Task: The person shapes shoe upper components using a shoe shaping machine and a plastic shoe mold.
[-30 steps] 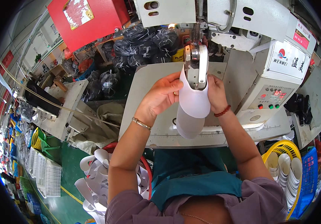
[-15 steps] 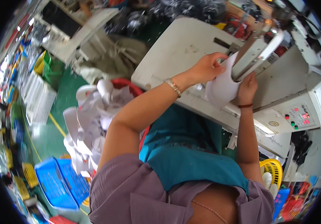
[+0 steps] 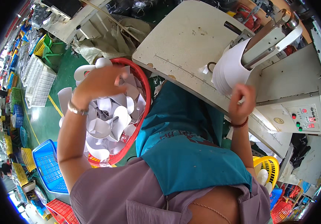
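White curved sheets (image 3: 230, 67) hung around metal arm (image 3: 263, 45) above table (image 3: 186, 37). Left hand (image 3: 100, 84), blurred, was over red basket (image 3: 146, 87) with loose white pieces (image 3: 120, 118), fingers half open, empty. Right hand (image 3: 239, 112) was just beside sheets, fingers curled; could not tell if holding anything.

The pale counter (image 3: 183, 37) bears a ruler scale (image 3: 184, 74) along its front edge and a small dark ring (image 3: 208, 66); the green floor (image 3: 44, 123), lined in yellow, carries a red tub (image 3: 144, 80) and a white slatted crate (image 3: 41, 87).
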A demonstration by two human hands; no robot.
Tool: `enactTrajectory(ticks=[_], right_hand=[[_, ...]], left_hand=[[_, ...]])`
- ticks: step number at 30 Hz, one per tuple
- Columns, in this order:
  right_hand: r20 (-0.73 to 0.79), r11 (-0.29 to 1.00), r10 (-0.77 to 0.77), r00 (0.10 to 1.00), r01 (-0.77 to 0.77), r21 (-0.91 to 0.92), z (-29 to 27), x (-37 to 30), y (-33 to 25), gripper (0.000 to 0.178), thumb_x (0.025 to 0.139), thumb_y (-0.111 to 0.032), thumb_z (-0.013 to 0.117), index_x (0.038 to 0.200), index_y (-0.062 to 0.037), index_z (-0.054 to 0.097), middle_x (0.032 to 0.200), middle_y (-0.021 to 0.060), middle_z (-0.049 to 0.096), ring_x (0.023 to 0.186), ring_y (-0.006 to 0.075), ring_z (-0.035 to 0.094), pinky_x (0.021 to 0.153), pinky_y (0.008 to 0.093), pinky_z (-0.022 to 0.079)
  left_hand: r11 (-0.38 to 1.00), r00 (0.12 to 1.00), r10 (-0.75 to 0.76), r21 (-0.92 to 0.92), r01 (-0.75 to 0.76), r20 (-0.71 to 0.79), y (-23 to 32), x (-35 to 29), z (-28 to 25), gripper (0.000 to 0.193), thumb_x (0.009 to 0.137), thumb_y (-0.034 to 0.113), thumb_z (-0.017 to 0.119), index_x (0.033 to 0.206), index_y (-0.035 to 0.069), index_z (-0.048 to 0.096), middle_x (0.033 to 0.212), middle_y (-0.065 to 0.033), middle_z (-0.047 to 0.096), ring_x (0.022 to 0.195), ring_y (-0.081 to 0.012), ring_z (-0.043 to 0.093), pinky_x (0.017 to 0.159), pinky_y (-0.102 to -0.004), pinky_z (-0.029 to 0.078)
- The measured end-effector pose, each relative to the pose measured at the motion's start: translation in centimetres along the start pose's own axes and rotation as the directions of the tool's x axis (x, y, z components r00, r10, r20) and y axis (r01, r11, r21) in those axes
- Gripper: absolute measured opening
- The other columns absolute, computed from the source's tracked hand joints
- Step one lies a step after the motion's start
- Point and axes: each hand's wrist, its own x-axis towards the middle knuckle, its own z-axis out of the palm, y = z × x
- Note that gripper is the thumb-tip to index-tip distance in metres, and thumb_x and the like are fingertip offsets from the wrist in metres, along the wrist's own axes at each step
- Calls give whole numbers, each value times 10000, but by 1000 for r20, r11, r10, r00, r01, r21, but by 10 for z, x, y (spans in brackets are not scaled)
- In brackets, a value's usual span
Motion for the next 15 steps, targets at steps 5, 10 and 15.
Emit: enactTrajectory(ticks=[5,10,15], right_hand=[[200,946,-234,951,176,273,36,3,-32,202,699,31,588,889,-39,588,689,78,568,541,222,552,454,296,414],[268,910,-288,919,176,374,65,0,-41,195,715,14,595,900,-48,587,697,47,566,524,198,554,451,295,434],[359,895,-345,867,189,404,77,-13,-44,223,714,-15,603,930,-70,581,727,39,558,531,193,561,463,302,445]], left_hand=[[971,995,41,240,-18,-90,-56,-27,91,320,634,135,672,944,93,608,793,-55,589,770,-277,591,699,-377,450],[943,973,-32,317,106,-229,-60,-9,92,214,671,17,583,866,101,616,831,-95,592,785,-258,602,735,-394,441],[873,919,-83,418,253,-385,-65,-20,72,88,685,63,610,771,78,626,732,-122,607,703,-260,598,726,-397,434]])
